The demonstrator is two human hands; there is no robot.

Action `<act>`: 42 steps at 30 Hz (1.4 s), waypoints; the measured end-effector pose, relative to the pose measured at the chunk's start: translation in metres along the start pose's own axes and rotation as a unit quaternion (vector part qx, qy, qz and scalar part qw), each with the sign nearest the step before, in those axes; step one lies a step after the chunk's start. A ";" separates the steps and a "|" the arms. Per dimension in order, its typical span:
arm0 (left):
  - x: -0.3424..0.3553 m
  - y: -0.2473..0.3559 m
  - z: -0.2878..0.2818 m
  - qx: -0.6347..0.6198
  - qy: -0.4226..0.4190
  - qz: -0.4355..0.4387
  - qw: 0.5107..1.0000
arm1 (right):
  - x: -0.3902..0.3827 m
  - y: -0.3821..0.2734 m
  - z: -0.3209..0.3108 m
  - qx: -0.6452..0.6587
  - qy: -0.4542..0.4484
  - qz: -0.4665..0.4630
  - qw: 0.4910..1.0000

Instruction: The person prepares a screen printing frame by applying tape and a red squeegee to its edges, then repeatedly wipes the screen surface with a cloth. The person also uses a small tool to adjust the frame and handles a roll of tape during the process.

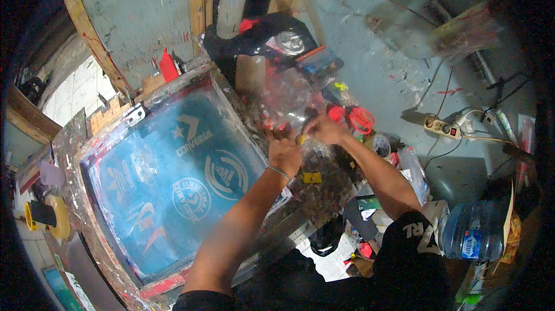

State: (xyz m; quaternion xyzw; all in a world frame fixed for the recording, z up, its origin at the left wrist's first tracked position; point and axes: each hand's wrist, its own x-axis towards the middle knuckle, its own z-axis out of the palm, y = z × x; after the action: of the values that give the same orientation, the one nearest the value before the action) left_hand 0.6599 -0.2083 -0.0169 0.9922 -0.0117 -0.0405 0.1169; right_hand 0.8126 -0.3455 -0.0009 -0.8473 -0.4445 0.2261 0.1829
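My left hand (284, 149), a bracelet on its wrist, reaches into the cluttered, paint-stained bench right of a blue stencil screen (162, 195); its fingers curl at small dark and red items too blurred to name. My right hand (326, 129) is just to its right, fingers bent toward a small yellow item (302, 138); whether it grips this is unclear. Beyond both hands lies crumpled clear plastic (286, 94). Red rings or lids (361, 120) sit right of my right hand, and a yellow piece (312, 177) lies below my hands.
A translucent bottle (231, 10) stands at the back on a dark surface, near a metal tin (289, 43). At right are a power strip (439, 129), hanging cables and a large water jug (471, 230). Tape rolls (58, 218) hang beside the screen frame at left.
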 end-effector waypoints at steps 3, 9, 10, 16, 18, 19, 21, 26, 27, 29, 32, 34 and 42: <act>0.002 -0.003 0.020 0.078 0.131 -0.006 0.988 | 0.005 -0.004 -0.001 -0.005 -0.014 0.019 1.000; 0.000 0.005 0.002 0.062 0.000 -0.016 0.998 | -0.004 -0.006 -0.004 0.027 0.000 0.004 1.000; 0.000 0.006 0.003 0.079 0.022 -0.019 0.996 | -0.004 -0.010 -0.007 0.013 0.003 -0.006 1.000; 0.010 0.000 0.033 0.163 0.066 -0.030 0.984 | 0.000 -0.018 -0.002 0.011 0.023 0.029 0.999; 0.008 0.001 0.038 0.138 0.116 -0.032 0.983 | 0.000 -0.016 -0.001 -0.019 0.040 -0.012 0.999; 0.006 0.004 0.032 0.128 0.086 -0.034 0.987 | -0.002 -0.013 0.001 -0.030 0.050 -0.031 0.998; 0.002 0.010 0.009 0.106 0.023 -0.035 0.994 | -0.004 -0.016 -0.002 -0.011 0.034 0.015 0.999; -0.001 0.002 0.010 0.073 0.022 0.013 0.997 | -0.003 0.003 0.014 -0.025 0.121 0.014 0.992; -0.006 0.003 0.013 0.106 0.037 0.014 0.994 | -0.004 0.004 0.015 -0.001 0.094 0.034 0.995; -0.011 0.008 -0.011 0.067 0.002 0.006 0.998 | -0.016 -0.012 0.008 -0.006 0.124 0.099 0.987; -0.005 -0.010 0.007 0.069 0.045 -0.023 0.996 | -0.036 -0.043 0.025 -0.048 0.258 0.059 0.963; 0.001 -0.004 0.014 0.065 0.033 -0.028 0.997 | -0.083 -0.060 0.032 -0.058 0.357 0.015 0.932; -0.005 0.008 -0.001 0.099 0.044 -0.036 0.993 | -0.122 -0.052 0.054 0.003 0.121 0.030 0.992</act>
State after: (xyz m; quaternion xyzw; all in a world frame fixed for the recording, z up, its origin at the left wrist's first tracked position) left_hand 0.6545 -0.2160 -0.0136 0.9995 0.0251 0.0002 0.0170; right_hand 0.6871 -0.4133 0.0079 -0.8810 -0.3923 0.1286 0.2309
